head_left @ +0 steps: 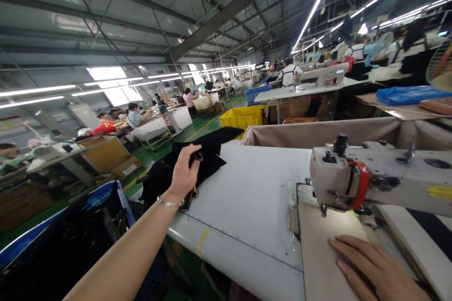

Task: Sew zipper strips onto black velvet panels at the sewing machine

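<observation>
My left hand (185,169), with a bracelet at the wrist, reaches to the far left edge of the white sewing table (254,183). Its fingers are curled closed on black fabric (212,150) heaped there. A small dark ring-like piece shows by the fingertips, too blurred to name. At lower right my right hand (374,263) rests palm down, fingers stretched out, on the light plate (318,254) in front of the sewing machine (339,174). Nothing shows in that hand. The machine's needle area is just beyond its fingertips.
A blue-rimmed bin (123,202) of black material stands at the table's left. Behind the table are a fabric-lined trough (282,135) and a yellow crate (243,116). Another sewing machine (323,76) and several people at workstations are farther back.
</observation>
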The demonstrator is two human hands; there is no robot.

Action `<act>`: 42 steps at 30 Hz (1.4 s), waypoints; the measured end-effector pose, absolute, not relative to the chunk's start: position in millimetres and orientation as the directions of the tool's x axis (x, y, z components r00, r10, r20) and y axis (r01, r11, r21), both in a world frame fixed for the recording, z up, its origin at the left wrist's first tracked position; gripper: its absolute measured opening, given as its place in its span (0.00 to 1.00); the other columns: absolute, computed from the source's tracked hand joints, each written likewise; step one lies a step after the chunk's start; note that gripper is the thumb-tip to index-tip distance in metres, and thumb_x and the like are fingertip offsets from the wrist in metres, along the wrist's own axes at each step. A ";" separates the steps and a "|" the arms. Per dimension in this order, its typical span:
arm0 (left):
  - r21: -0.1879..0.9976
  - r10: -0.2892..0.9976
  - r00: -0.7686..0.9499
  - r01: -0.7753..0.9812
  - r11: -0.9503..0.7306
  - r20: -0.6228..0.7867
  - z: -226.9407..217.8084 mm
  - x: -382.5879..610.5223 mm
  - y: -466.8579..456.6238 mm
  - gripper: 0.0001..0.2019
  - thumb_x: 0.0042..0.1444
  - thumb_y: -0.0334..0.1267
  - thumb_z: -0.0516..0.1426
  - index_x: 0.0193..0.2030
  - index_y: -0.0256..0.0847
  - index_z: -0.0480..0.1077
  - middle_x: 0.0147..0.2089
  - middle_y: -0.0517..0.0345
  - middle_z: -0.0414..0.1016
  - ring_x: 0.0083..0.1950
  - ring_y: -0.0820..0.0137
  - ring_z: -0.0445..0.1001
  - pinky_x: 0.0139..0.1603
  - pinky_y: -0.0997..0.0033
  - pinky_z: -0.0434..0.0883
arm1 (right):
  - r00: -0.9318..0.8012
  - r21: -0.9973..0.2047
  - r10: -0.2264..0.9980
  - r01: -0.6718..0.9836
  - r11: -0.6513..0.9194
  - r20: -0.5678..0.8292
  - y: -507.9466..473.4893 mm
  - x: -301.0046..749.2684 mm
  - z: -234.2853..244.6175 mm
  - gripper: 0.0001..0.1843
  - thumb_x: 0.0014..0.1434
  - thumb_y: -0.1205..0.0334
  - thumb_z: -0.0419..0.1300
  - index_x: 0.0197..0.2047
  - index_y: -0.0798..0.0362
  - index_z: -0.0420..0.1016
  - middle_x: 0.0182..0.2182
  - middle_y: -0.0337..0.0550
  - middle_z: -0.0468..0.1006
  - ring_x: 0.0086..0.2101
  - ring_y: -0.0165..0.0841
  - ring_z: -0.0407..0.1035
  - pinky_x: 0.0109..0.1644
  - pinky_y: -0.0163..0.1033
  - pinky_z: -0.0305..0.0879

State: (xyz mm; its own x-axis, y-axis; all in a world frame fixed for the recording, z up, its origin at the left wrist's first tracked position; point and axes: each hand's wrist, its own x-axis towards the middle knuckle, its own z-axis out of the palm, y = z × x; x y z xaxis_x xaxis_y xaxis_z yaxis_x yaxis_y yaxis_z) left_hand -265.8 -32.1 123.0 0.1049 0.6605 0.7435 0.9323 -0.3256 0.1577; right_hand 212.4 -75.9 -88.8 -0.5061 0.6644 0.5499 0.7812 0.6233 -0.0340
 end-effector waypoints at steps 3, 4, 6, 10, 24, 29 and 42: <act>0.250 0.680 0.574 0.650 -0.717 0.456 92.7 -213.8 -90.1 0.21 0.56 0.24 0.48 0.56 0.42 0.63 0.56 0.51 0.69 0.60 0.63 0.66 0.68 0.52 0.57 | -0.481 -0.106 0.734 0.799 0.592 0.479 -84.9 201.8 -65.9 0.20 0.64 0.49 0.53 0.57 0.45 0.71 0.53 0.43 0.73 0.52 0.40 0.68 0.55 0.47 0.66; 0.318 0.658 0.691 0.578 -0.751 0.299 80.6 -198.9 -106.6 0.22 0.51 0.23 0.49 0.53 0.42 0.65 0.53 0.52 0.71 0.58 0.64 0.68 0.69 0.53 0.56 | -0.476 -0.121 0.755 0.806 0.580 0.451 -86.7 198.0 -58.9 0.20 0.65 0.50 0.53 0.57 0.45 0.71 0.53 0.44 0.73 0.52 0.39 0.68 0.56 0.47 0.65; 0.424 0.564 0.819 0.477 -0.770 0.104 60.2 -175.6 -126.5 0.21 0.44 0.23 0.50 0.44 0.42 0.69 0.45 0.57 0.75 0.50 0.66 0.72 0.67 0.58 0.60 | -0.453 -0.125 0.783 0.828 0.547 0.426 -88.6 191.6 -48.8 0.20 0.65 0.51 0.53 0.58 0.45 0.70 0.54 0.44 0.72 0.52 0.40 0.67 0.56 0.50 0.64; 0.502 0.699 0.714 0.591 -0.631 0.038 45.5 -139.0 -104.3 0.15 0.52 0.24 0.48 0.40 0.41 0.71 0.39 0.58 0.75 0.41 0.71 0.73 0.52 0.70 0.71 | -0.432 -0.113 0.783 0.841 0.529 0.447 -90.2 186.7 -42.7 0.21 0.65 0.54 0.52 0.60 0.46 0.67 0.57 0.44 0.70 0.54 0.41 0.65 0.59 0.52 0.59; 0.476 0.845 0.515 0.713 -0.516 0.145 1.5 -16.7 -12.2 0.07 0.54 0.34 0.61 0.40 0.41 0.72 0.37 0.59 0.74 0.38 0.68 0.72 0.41 0.72 0.69 | -0.399 -0.206 0.844 0.848 0.489 0.360 -95.5 183.4 -26.7 0.25 0.68 0.52 0.48 0.65 0.49 0.60 0.58 0.46 0.68 0.56 0.41 0.61 0.60 0.51 0.57; 0.494 0.876 0.459 0.733 -0.467 0.148 0.2 -4.1 -9.6 0.03 0.54 0.36 0.60 0.31 0.39 0.73 0.32 0.58 0.76 0.35 0.68 0.72 0.36 0.72 0.66 | -0.388 -0.195 0.853 0.860 0.471 0.349 -93.7 184.1 -29.6 0.28 0.67 0.49 0.48 0.66 0.50 0.58 0.58 0.49 0.67 0.56 0.43 0.61 0.59 0.52 0.57; 0.477 0.921 0.321 0.788 -0.389 0.222 -11.2 6.7 -2.8 0.04 0.53 0.33 0.57 0.32 0.39 0.73 0.35 0.54 0.76 0.37 0.67 0.73 0.37 0.70 0.68 | -0.348 -0.219 0.871 0.873 0.436 0.348 -88.1 182.1 -29.5 0.29 0.66 0.47 0.48 0.66 0.48 0.58 0.58 0.50 0.67 0.54 0.46 0.63 0.55 0.53 0.60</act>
State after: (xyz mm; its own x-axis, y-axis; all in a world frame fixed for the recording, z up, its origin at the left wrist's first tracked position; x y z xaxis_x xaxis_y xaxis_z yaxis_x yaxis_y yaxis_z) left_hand 6.7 -2.8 -11.2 0.3209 0.9208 0.2217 0.7879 -0.3894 0.4770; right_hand 182.1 -88.1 -29.5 -0.3479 0.8707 0.3477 0.8727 0.4363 -0.2193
